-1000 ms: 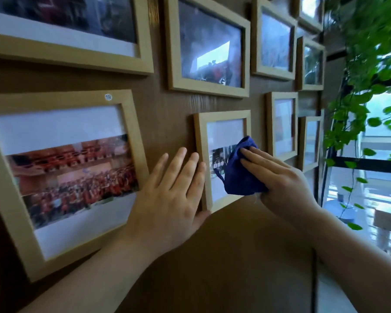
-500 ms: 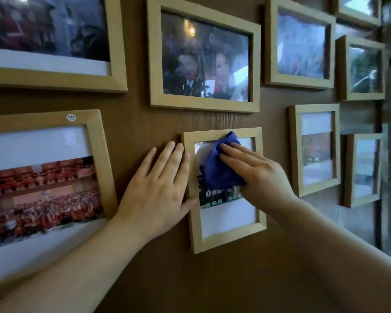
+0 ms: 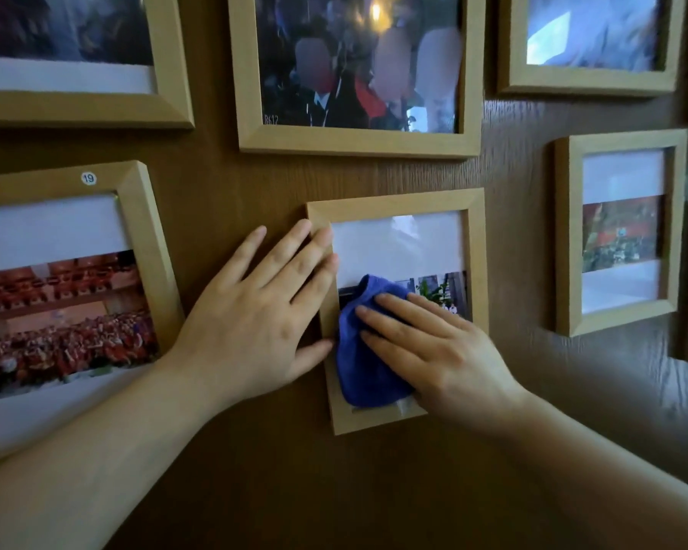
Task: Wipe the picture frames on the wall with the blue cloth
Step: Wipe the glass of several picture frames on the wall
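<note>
A small upright wooden picture frame [image 3: 398,204] hangs at the centre of the brown wall. My right hand [image 3: 433,351] presses a crumpled blue cloth [image 3: 364,363] flat against the lower half of its glass, fingers spread over the cloth. My left hand [image 3: 255,315] lies open and flat on the wall, with its fingertips resting on the frame's left edge. The bottom of the photo is hidden by the cloth and my right hand.
Several other light wooden frames hang around it: a large one [image 3: 358,142] directly above, one with a "19" sticker [image 3: 136,184] at the left, another [image 3: 88,109] at top left, one [image 3: 584,83] at top right and an upright one [image 3: 564,232] at the right.
My right hand has slid the blue cloth down from the upper part of the glass to the lower part. The view has moved closer and turned left; the plant and window are out of sight.
</note>
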{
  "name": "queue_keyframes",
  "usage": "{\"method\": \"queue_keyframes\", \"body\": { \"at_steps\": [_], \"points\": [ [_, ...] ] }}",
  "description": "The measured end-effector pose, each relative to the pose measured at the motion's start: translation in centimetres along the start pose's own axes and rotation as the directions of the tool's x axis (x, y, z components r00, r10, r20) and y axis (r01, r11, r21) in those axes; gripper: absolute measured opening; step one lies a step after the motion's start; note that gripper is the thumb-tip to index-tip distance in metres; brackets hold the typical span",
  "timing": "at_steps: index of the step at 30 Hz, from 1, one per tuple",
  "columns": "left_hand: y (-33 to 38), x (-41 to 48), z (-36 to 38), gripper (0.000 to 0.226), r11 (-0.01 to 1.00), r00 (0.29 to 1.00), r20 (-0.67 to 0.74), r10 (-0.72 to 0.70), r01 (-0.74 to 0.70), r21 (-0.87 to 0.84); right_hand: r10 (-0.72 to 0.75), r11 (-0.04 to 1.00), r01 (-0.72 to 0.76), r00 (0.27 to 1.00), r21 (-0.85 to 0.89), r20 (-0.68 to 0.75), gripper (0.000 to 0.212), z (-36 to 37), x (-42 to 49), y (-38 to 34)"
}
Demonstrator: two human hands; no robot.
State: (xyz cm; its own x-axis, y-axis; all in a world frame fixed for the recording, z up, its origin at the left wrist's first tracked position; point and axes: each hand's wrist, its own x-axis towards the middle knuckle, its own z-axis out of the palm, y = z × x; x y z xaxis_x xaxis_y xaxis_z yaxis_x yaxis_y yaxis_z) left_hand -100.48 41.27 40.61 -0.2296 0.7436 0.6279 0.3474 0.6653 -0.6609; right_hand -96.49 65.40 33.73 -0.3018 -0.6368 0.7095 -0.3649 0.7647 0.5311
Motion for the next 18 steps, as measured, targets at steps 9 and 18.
{"method": "queue_keyframes", "body": {
  "at_steps": [9, 18],
  "points": [
    [0.3, -0.1, 0.6, 0.096, 0.999, 0.999, -0.034, -0.006, 0.005, -0.034, 0.323, 0.947, -0.319, 0.931, 0.049, -0.171, 0.042, -2.0, 2.0, 2.8],
    [0.3, -0.2, 0.5, 0.105, 1.0, 1.0, -0.001, 0.01, -0.01, -0.009, 0.059, 0.996, -0.063, 0.996, 0.067, 0.062, 0.038, 0.1, -2.2, -1.8]
  ]
}}
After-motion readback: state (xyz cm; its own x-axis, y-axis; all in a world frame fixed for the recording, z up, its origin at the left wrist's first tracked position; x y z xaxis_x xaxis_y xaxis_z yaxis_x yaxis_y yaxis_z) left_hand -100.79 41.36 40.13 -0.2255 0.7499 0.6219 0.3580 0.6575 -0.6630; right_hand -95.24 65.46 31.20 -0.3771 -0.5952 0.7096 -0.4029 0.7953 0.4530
